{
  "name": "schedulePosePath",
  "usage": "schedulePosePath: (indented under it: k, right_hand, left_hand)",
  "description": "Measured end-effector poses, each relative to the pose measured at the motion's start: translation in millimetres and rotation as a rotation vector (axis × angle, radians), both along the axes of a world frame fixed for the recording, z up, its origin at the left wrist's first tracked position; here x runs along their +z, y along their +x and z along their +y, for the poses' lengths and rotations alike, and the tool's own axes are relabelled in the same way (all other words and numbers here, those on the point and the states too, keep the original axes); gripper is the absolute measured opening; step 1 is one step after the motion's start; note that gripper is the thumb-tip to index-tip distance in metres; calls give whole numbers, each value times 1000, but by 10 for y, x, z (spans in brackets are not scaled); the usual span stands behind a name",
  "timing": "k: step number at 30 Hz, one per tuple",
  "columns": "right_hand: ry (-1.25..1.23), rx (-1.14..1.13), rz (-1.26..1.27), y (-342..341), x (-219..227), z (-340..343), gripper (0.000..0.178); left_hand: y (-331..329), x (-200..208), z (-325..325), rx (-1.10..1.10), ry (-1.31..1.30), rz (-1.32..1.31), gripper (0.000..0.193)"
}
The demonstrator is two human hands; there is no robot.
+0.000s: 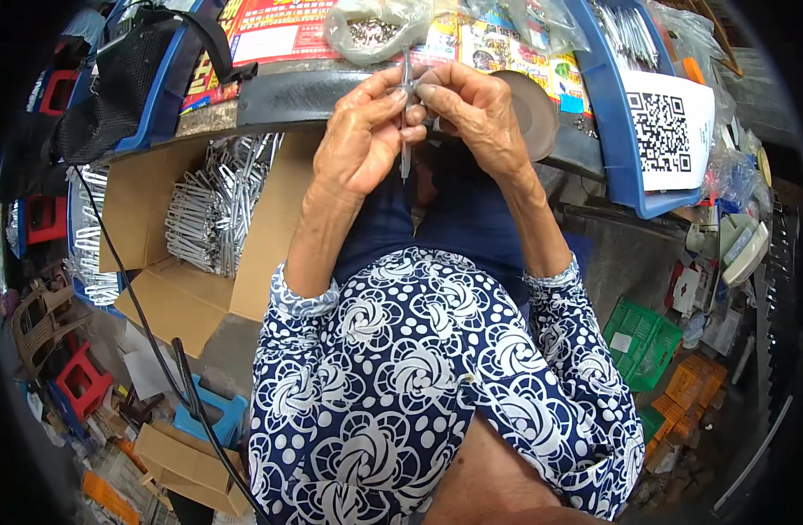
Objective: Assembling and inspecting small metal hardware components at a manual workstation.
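Observation:
Upright between my two hands stands a slim grey metal strip [406,162], just over the table's near edge. The fingers of my left hand [362,136] are closed round its middle. My right hand [480,114] is pinched against the strip's right side, thumb and forefinger together; whatever sits between those fingertips is too small or hidden to make out. Beyond my hands an open clear plastic bag [366,33] holds many tiny metal parts. A round brown disc [532,114] lies at the table edge, partly behind my right hand.
An open cardboard box [191,302] of metal strips stands below the table at left. Blue bins flank the worktop: the left one [161,96] under a black mesh bag, the right one [624,162] with thin metal pieces and a printed code sheet. A black cable [126,289] hangs at left.

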State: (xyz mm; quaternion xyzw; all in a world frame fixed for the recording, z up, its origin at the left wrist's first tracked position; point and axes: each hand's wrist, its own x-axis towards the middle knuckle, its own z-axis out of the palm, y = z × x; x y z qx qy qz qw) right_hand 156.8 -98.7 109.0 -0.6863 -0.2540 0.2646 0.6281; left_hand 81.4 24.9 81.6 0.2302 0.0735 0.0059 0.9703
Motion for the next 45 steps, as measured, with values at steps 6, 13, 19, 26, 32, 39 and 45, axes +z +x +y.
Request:
schedulePosePath:
  k: [6,13,19,26,32,39,45]
  right_hand:
    - [22,-17,-3,19,-22,-12,14]
    - [40,-6,2,11,-7,-14,15]
    - [30,7,10,45,-59,-36,14]
    - [38,6,19,66,-21,-63,14]
    - [52,16,61,87,-44,-78,13]
    - [94,-4,67,86,-106,-63,14]
    - [97,-23,69,92,-93,-84,14]
  left_hand:
    - [-3,24,-9,-7,4,2,31]
    - [-5,19,-30,1,9,-25,31]
    - [-13,21,-75,58,90,15,32]
    - [1,24,-89,42,102,46,33]
    - [-9,16,-120,52,103,44,33]
    - [11,19,-138,53,52,30,30]
    - [48,3,-134,29,-24,44,30]
